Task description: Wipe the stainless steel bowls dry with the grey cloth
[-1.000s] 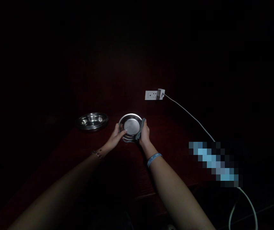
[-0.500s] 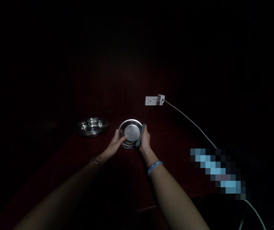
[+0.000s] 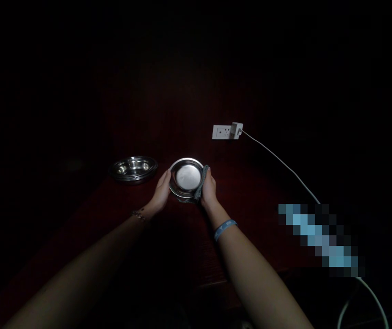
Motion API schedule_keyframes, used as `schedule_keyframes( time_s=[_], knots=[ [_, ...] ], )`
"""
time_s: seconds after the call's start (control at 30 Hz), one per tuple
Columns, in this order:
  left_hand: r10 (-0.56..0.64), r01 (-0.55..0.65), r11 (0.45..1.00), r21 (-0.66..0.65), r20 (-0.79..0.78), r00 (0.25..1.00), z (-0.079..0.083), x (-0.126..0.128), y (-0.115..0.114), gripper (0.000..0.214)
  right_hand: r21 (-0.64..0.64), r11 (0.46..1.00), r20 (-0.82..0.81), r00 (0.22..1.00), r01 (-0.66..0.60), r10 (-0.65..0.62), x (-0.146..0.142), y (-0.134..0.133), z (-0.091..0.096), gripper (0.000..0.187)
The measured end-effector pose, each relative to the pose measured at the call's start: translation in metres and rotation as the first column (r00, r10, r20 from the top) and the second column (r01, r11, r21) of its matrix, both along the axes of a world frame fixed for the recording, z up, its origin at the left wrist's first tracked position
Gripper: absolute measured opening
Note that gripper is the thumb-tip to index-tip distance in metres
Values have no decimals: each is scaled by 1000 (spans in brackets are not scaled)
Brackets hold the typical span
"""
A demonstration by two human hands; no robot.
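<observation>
A small round steel plate [image 3: 186,176] is held between both hands above a dark red table [image 3: 250,196]. My left hand [image 3: 161,192] grips its left rim, fingers curled around the edge. My right hand [image 3: 208,189] presses a grey cloth [image 3: 201,183] against the plate's right rim. A blue band circles my right wrist and a beaded bracelet my left.
A stack of steel bowls [image 3: 134,168] sits on the table to the left of the plate. Behind it lies a white power strip [image 3: 223,131] with a plugged adapter, whose white cable [image 3: 285,167] runs off to the right. The surroundings are very dark.
My left thumb has left the plate's face and the hand now grips the rim from the side. The right hand and cloth stay on the right rim.
</observation>
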State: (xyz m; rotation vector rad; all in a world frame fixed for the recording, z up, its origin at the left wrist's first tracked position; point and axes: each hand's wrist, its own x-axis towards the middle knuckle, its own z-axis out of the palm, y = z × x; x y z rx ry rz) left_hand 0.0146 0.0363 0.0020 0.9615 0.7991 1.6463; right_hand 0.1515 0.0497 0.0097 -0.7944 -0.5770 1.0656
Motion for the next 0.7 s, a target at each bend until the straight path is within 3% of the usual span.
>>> schedule_keyframes(
  time_s=[0.1, 0.23, 0.5, 0.6, 0.7],
  knots=[
    [111, -112, 993, 36, 49, 993, -1, 2, 2, 30, 30, 999, 144, 989, 23, -27, -1, -1, -2, 46],
    [166, -167, 986, -7, 113, 980, 0, 4, 3, 31, 66, 997, 335, 940, 47, -67, -3, -3, -4, 52],
    [259, -247, 964, -95, 158, 953, 0, 6, 3, 29, 119, 993, 471, 879, 24, -77, -14, -10, -8, 73],
    [276, -258, 958, -126, 166, 947, 4, 8, 0, 29, 134, 991, 592, 800, 21, -97, -15, -17, -9, 78],
    [303, -269, 947, -177, 206, 930, 8, 10, -1, 27, 167, 986, 758, 642, -21, -115, -15, -25, -6, 76]
  ],
)
